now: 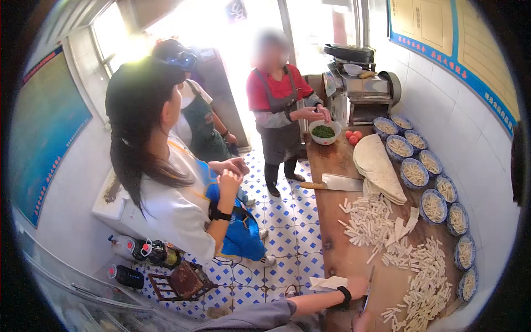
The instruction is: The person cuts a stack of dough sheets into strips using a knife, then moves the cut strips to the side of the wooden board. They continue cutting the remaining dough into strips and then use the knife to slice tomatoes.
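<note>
My left hand (357,287), with a black wristband, is low on the wooden table, its fingers curled against a pale folded dough piece (327,283). Right beside it stands a narrow knife blade (369,282), its tip pointing away from me. At the bottom edge my right hand (362,322) is only partly visible, closed at the near end of the knife; the handle is hidden. A heap of cut dough strips (423,276) lies just right of my hands, with more strips (368,224) beyond.
A cleaver (337,182) and folded dough sheets (379,166) lie farther along the table (332,221). Blue bowls (433,207) of strips line the wall. A person in an apron (279,105) stands by a bowl of greens (323,131); two others stand left, near a stool (185,281).
</note>
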Available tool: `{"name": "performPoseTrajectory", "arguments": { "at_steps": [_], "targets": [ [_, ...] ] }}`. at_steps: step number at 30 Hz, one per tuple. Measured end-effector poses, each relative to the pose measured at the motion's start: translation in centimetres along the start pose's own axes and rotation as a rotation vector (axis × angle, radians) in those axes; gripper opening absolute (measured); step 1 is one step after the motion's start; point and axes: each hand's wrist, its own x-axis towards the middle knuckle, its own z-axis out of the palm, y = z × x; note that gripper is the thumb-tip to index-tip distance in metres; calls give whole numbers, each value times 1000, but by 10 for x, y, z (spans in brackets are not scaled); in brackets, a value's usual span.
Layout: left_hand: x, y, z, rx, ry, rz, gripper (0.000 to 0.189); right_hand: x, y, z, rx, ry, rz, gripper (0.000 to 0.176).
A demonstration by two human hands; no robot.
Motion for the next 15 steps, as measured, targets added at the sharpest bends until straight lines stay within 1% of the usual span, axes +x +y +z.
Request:
{"name": "performPoseTrajectory", "arguments": {
  "at_steps": [1, 2, 3, 4, 5, 6, 7, 9, 13, 15],
  "targets": [
    [-5, 3, -8, 4, 0, -4, 14, 12, 23, 33, 163, 212, -128, 47],
    [-8, 10, -16, 26, 9, -26, 14, 20, 36, 51, 324, 425, -253, 41],
    [-9, 13, -22, 47, 19, -48, 14, 19, 35, 53, 322, 424, -257, 41],
    [-8, 11, -23, 49, 25, -51, 14, 14, 26, 48, 289, 604, -357, 34],
    [-8, 11, -22, 21, 32, -48, 14, 12, 22, 42, 254, 780, -455, 32],
    [-8, 12, -17, -7, 38, -46, 14, 13, 22, 42, 242, 795, -433, 31],
    [-8, 14, -12, -11, 34, -56, 14, 16, 22, 42, 242, 751, -365, 31],
    [-4, 12, -6, 20, 89, -55, 13, 25, 23, 48, 244, 657, -243, 30],
    [-5, 13, -1, -24, 110, -90, 14, 36, 28, 56, 261, 624, -183, 29],
    [-11, 15, -7, -11, 153, -36, 15, 38, 33, 63, 275, 626, -168, 29]
  ]
}}
